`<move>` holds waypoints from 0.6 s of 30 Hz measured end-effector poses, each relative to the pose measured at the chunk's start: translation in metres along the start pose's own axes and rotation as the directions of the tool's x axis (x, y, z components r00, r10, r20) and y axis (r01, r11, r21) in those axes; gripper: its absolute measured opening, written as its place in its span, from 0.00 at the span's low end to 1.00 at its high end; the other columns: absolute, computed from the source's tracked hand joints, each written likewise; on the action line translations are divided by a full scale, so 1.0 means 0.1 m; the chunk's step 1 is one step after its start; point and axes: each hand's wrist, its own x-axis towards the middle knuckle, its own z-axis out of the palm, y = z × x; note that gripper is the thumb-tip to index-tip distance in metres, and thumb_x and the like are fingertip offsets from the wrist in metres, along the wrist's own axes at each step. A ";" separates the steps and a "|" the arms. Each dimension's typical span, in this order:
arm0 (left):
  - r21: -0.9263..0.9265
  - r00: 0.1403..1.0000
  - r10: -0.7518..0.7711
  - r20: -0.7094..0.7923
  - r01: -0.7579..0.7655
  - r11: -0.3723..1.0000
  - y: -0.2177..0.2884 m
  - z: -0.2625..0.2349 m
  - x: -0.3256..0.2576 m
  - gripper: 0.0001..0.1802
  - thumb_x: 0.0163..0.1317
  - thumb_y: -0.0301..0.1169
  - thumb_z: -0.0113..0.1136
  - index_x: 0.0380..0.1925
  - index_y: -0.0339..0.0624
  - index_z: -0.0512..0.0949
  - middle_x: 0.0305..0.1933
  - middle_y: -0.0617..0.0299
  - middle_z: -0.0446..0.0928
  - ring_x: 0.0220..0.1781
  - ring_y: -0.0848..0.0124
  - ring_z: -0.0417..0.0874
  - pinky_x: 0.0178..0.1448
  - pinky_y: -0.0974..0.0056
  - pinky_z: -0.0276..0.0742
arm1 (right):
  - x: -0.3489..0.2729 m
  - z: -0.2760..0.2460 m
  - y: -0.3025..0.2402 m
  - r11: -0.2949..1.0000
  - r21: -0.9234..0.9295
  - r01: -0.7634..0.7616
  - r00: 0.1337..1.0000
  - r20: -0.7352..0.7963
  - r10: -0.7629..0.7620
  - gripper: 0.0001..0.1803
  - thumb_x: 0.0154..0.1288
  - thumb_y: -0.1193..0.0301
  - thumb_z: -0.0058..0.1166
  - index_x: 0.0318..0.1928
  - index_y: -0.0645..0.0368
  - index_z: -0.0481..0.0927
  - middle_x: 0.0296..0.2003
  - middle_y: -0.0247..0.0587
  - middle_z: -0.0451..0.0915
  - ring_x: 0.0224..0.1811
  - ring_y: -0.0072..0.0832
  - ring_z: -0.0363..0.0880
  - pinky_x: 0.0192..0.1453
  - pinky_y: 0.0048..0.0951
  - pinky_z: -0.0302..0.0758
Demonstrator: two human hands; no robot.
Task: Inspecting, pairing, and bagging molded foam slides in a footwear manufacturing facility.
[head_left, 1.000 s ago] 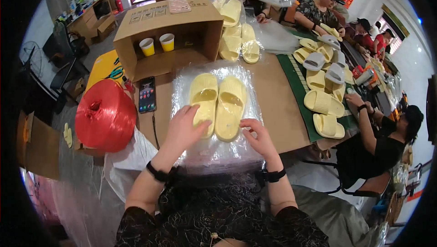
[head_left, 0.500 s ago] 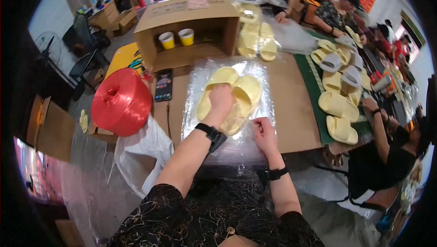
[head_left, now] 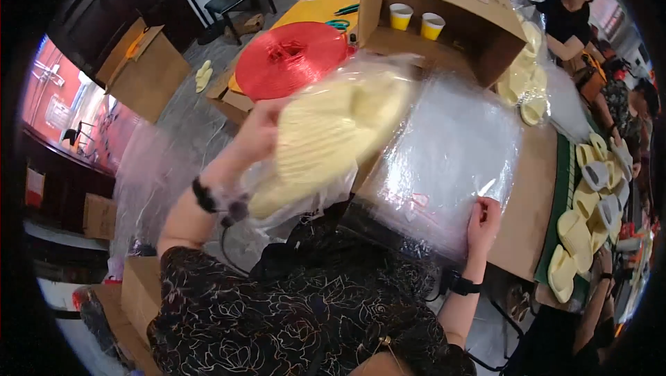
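Note:
A pair of pale yellow slippers in a clear plastic bag is lifted off the table at my left, blurred by motion. My left hand is closed on its left edge, with the fingers partly behind it. A stack of flat clear plastic bags lies in front of me on the table. At the near right corner of that stack, my right hand has its fingers curled and pinched on the edge of a bag.
Behind the stack stands an open cardboard box with two yellow-and-white cups inside. A big red twine roll sits at the left, near scissors. Loose slippers cover a green mat on the right, where other people work.
The slippers, flat on the bag stack before, are now bagged and raised to the left in my left hand. My right hand stays by the stack. The view has swung left.

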 end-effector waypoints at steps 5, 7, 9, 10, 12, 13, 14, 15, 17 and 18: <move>-0.275 0.803 -0.564 -0.195 0.507 0.817 -0.36 -0.72 -1.25 0.22 0.68 0.31 0.62 0.61 0.37 0.76 0.55 0.59 0.82 0.52 0.73 0.84 0.57 0.65 0.80 | -0.02 -0.02 -0.01 0.999 -0.041 0.024 0.999 -0.020 -0.025 0.05 0.66 0.79 0.52 0.42 0.62 0.78 0.40 0.38 0.75 0.32 0.24 0.69 0.34 0.24 0.67; -0.251 0.720 -0.660 -0.215 0.612 0.750 -0.58 -0.71 -1.73 0.23 0.68 0.32 0.63 0.62 0.39 0.76 0.56 0.61 0.82 0.53 0.73 0.84 0.57 0.65 0.80 | -0.01 0.00 -0.03 0.998 -0.053 0.019 1.000 -0.005 -0.019 0.05 0.66 0.79 0.51 0.41 0.62 0.78 0.41 0.38 0.75 0.32 0.23 0.69 0.34 0.24 0.67; -0.030 0.717 -0.655 -0.240 0.669 0.743 -0.93 -0.75 -1.87 0.16 0.63 0.30 0.64 0.50 0.36 0.83 0.46 0.63 0.85 0.44 0.75 0.84 0.48 0.68 0.79 | 0.00 0.05 -0.10 0.996 -0.067 0.054 0.998 -0.020 -0.055 0.05 0.66 0.80 0.52 0.41 0.62 0.78 0.40 0.38 0.76 0.32 0.23 0.70 0.34 0.23 0.68; 0.093 0.664 -0.706 -0.247 0.741 0.665 -1.15 -0.83 -1.90 0.14 0.62 0.29 0.63 0.46 0.35 0.84 0.40 0.63 0.84 0.39 0.75 0.82 0.44 0.68 0.78 | -0.01 0.09 -0.15 0.996 -0.064 0.054 0.998 -0.018 -0.056 0.05 0.66 0.80 0.52 0.41 0.62 0.78 0.40 0.38 0.76 0.32 0.23 0.70 0.34 0.23 0.68; 0.280 0.597 -0.758 -0.263 0.799 0.533 -1.49 -0.86 -1.68 0.10 0.59 0.30 0.61 0.37 0.35 0.84 0.30 0.65 0.82 0.31 0.76 0.80 0.37 0.68 0.75 | 0.01 0.10 -0.20 0.997 -0.068 0.025 0.999 -0.035 -0.028 0.05 0.66 0.79 0.53 0.41 0.61 0.78 0.40 0.37 0.76 0.33 0.24 0.71 0.35 0.24 0.69; 0.352 0.590 -0.761 -0.271 0.796 0.492 -1.60 -0.81 -1.44 0.09 0.58 0.31 0.61 0.33 0.35 0.83 0.27 0.65 0.80 0.27 0.76 0.78 0.33 0.67 0.73 | -0.01 0.06 -0.21 0.996 -0.081 0.025 0.997 -0.066 -0.030 0.05 0.66 0.79 0.53 0.41 0.61 0.78 0.40 0.37 0.76 0.33 0.24 0.71 0.35 0.24 0.69; 0.448 0.587 -0.757 -0.285 0.780 0.437 -1.77 -0.81 -1.18 0.10 0.57 0.33 0.64 0.31 0.36 0.83 0.26 0.64 0.80 0.27 0.77 0.78 0.32 0.68 0.72 | -0.01 0.07 -0.15 0.997 -0.063 -0.036 0.998 -0.045 0.033 0.05 0.66 0.78 0.53 0.41 0.60 0.78 0.39 0.37 0.75 0.34 0.24 0.72 0.35 0.24 0.69; 0.478 0.614 -0.747 -0.255 0.751 0.454 -1.89 -0.87 -0.97 0.10 0.57 0.33 0.64 0.31 0.36 0.83 0.26 0.64 0.80 0.27 0.77 0.78 0.32 0.68 0.72 | -0.03 0.08 -0.09 0.994 -0.045 -0.097 0.995 -0.033 0.096 0.04 0.66 0.77 0.54 0.41 0.59 0.78 0.39 0.37 0.75 0.35 0.24 0.72 0.36 0.24 0.70; 0.570 0.667 -0.739 -0.096 0.646 0.508 -1.96 -0.55 0.09 0.11 0.58 0.34 0.63 0.33 0.36 0.83 0.28 0.63 0.80 0.29 0.76 0.78 0.34 0.67 0.72 | -0.13 0.03 0.33 0.957 0.175 -0.230 0.969 -0.046 0.241 0.06 0.65 0.77 0.54 0.43 0.59 0.78 0.38 0.36 0.74 0.39 0.25 0.74 0.41 0.25 0.72; 0.604 0.674 -0.737 -0.047 0.607 0.517 -1.95 -0.44 0.43 0.11 0.58 0.34 0.63 0.33 0.36 0.83 0.29 0.62 0.80 0.30 0.75 0.78 0.35 0.67 0.72 | -0.02 0.08 -0.13 0.997 -0.063 0.039 0.993 -0.112 -0.046 0.06 0.65 0.78 0.53 0.41 0.57 0.79 0.34 0.34 0.76 0.32 0.22 0.75 0.33 0.24 0.72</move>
